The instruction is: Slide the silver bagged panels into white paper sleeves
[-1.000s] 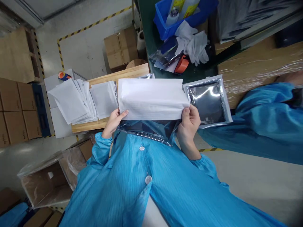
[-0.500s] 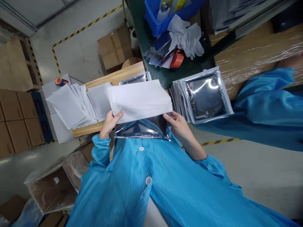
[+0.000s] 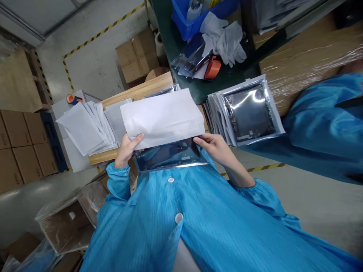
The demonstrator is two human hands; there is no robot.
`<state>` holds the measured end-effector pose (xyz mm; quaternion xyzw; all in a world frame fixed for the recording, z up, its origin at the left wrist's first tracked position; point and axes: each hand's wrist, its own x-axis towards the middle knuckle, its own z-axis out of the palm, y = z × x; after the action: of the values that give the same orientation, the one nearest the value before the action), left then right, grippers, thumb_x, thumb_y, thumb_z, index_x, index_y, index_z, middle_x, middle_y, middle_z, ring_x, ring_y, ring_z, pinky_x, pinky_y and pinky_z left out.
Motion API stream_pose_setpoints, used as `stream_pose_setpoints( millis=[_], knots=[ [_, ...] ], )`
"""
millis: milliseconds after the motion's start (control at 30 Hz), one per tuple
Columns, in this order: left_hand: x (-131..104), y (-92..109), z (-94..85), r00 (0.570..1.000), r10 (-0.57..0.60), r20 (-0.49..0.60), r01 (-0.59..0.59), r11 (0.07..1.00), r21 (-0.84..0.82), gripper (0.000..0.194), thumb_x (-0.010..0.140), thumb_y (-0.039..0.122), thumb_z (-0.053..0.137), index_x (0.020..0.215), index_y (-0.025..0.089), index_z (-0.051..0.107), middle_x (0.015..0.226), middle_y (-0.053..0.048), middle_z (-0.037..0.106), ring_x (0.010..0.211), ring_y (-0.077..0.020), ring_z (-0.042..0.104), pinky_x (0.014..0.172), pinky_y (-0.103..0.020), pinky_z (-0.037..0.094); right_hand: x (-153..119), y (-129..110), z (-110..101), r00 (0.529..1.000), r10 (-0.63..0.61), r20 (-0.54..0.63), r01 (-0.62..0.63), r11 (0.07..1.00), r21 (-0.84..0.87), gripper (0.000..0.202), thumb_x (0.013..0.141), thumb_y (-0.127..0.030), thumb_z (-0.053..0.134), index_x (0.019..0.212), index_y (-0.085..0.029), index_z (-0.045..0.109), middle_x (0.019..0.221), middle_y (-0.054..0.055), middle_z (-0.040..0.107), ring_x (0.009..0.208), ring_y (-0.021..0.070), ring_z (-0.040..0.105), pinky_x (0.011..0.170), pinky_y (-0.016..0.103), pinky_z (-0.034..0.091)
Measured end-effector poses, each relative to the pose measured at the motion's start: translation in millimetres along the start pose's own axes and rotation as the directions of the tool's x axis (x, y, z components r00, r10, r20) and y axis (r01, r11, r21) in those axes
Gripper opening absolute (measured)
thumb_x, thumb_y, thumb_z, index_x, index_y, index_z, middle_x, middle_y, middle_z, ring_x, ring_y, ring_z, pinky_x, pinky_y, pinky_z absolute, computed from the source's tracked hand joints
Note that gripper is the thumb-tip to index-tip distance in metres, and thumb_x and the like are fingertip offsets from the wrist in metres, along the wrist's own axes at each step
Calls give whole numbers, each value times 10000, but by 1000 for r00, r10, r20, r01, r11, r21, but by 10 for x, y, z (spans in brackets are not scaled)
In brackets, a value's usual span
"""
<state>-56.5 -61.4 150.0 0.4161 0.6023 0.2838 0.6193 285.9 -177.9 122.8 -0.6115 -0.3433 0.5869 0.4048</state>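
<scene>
In front of my body a white foam sleeve (image 3: pixel 164 117) lies over the upper part of a dark panel in a shiny clear bag (image 3: pixel 170 155). My left hand (image 3: pixel 127 148) grips the left edge of the sleeve, thumb on top. At the right, my right hand (image 3: pixel 212 146) pinches the bag's edge near the sleeve's lower right corner. The panel's lower strip shows below the sleeve; how far the rest goes in or under it is hidden. To the right stands a stack of bagged dark panels (image 3: pixel 249 113). White sleeves (image 3: pixel 85 128) lie fanned out at the left.
A wooden board (image 3: pixel 138 90) lies under the sleeves. On the green bench are a blue bin (image 3: pixel 184 28), white gloves (image 3: pixel 227 41) and an orange tape dispenser (image 3: pixel 212 68). Another person's blue sleeve (image 3: pixel 320 98) is at the right. Cartons (image 3: pixel 138 54) stand on the floor.
The white sleeve has shifted slightly left and lies flatter. The bagged panel below it has tilted, showing more of its dark face. Both hands keep their grip.
</scene>
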Motion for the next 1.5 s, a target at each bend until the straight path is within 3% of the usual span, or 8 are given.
stream_pose_setpoints(
  millis=[167,400,833,1033,1167,1333,1400,1500],
  knots=[
    [-45,-107,-78,999,-3,36,2,1000,24,799,742,630,1028,1350,170,788,1298,-138,864,1240,-317,805,1097,-399,628,77,28,-209,987,97,126,-112,987,113,684,717,-819,964,1021,-215,863,938,71,831,909,264,776,822,355,643],
    [-80,-163,60,1000,-11,18,10,1000,12,741,731,581,1042,1304,187,787,1288,-109,864,1173,-292,812,1057,-395,639,333,140,-180,973,42,-225,14,970,243,570,706,-718,1015,918,-216,849,760,14,760,694,191,700,600,298,569],
    [-377,-309,129,997,-62,-52,64,997,36,657,740,665,1009,1163,212,792,1221,-125,848,1251,-373,768,1101,-485,618,-210,377,-5,940,163,-301,-51,937,347,599,675,-671,1049,1082,-272,864,939,18,866,830,217,804,747,323,658],
    [-325,-398,450,991,-43,-129,24,989,-147,847,759,789,940,1394,272,720,1350,-99,815,1452,-332,681,1280,-524,523,-108,392,371,985,146,-91,-80,858,507,785,616,-751,1039,1222,-333,766,1160,73,854,1083,296,823,897,450,698],
    [-214,-374,683,999,-41,20,44,983,-180,779,778,791,927,1314,246,777,1226,-97,834,1383,-363,714,1262,-542,531,177,323,578,925,59,-375,98,917,386,717,734,-825,921,1195,-310,735,1160,62,831,1107,273,800,982,431,680],
    [-108,140,401,907,-158,390,-36,895,445,578,882,838,800,921,263,833,858,-102,797,903,-347,765,989,-533,631,317,14,158,806,-218,-551,300,952,63,532,866,-751,855,1095,-278,772,1104,70,821,1107,280,786,1009,431,660],
    [-113,541,298,905,8,426,-240,836,493,433,889,673,899,1053,274,862,965,-90,812,982,-340,773,1053,-506,612,256,-185,-78,815,-316,-486,327,943,-64,467,841,-686,911,1031,-272,810,1058,73,835,1048,292,788,1004,451,660],
    [-33,1151,330,887,381,260,-438,873,216,497,838,511,997,1232,252,839,1265,-99,785,1391,-418,696,1181,-528,571,150,-472,-283,853,-415,-318,350,905,-243,372,862,-613,910,930,-254,841,956,78,848,926,296,784,935,460,669]
  ],
)
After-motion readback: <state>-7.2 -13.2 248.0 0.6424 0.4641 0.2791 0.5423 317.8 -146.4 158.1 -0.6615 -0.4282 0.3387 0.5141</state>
